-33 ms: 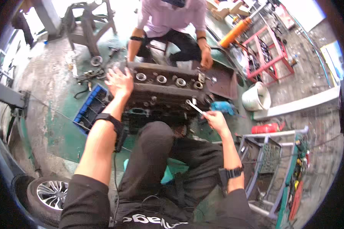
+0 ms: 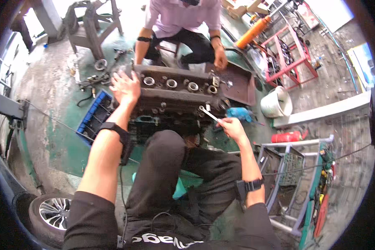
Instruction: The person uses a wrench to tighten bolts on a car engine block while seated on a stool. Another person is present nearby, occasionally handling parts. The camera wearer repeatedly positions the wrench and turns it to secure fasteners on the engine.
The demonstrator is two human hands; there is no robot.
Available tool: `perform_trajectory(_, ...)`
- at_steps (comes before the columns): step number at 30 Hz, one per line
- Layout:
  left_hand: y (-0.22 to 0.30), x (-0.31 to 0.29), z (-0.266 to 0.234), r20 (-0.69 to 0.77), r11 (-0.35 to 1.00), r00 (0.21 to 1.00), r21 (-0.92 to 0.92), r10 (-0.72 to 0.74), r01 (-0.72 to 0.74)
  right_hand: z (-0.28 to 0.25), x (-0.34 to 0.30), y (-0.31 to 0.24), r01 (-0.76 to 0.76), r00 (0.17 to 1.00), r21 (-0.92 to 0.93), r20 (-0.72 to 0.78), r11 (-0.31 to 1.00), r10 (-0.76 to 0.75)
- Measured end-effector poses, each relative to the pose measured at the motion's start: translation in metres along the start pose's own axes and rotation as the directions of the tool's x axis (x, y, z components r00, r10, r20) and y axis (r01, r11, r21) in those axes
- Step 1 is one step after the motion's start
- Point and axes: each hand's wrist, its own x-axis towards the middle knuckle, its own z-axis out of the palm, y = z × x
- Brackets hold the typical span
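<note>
A dark engine [image 2: 171, 95] with several round openings along its top cover stands in front of my knees. My left hand [image 2: 125, 88] lies on the cover's left end, fingers spread. In my right hand [image 2: 233, 128] is a silver wrench [image 2: 211, 114]; its ring end is at the cover's near edge, by a small bolt toward the right. Whether the ring sits on that bolt I cannot tell. Across the engine, a seated person in a pale pink shirt [image 2: 183, 18] has one hand [image 2: 221, 59] above the right far corner; their other hand is hidden behind the cover.
A brown metal tray [image 2: 248, 86] lies behind the engine's right end, with a blue object [image 2: 239, 113] nearer. Left is a blue crate [image 2: 88, 116]. A white bucket [image 2: 267, 104], red extinguisher [image 2: 285, 137] and metal-framed rack [image 2: 298, 143] stand right; a car wheel [image 2: 37, 214] is lower left.
The whole view has shifted slightly, so the scene sits a little farther left. Both hands and the wrench keep about the same places on the engine.
</note>
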Motion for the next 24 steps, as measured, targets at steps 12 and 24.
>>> perform_trajectory(12,-0.001,0.005,-0.005,0.053,0.998,0.998,-0.06,-0.029,0.032,0.115,-0.027,-0.016,-0.11,0.989,0.624,-0.009,0.774,0.148)
perform_trajectory(24,0.0,0.005,-0.006,0.065,0.998,0.997,-0.053,-0.035,0.039,0.164,-0.005,-0.104,-0.285,0.949,0.955,0.269,-0.082,-0.163)
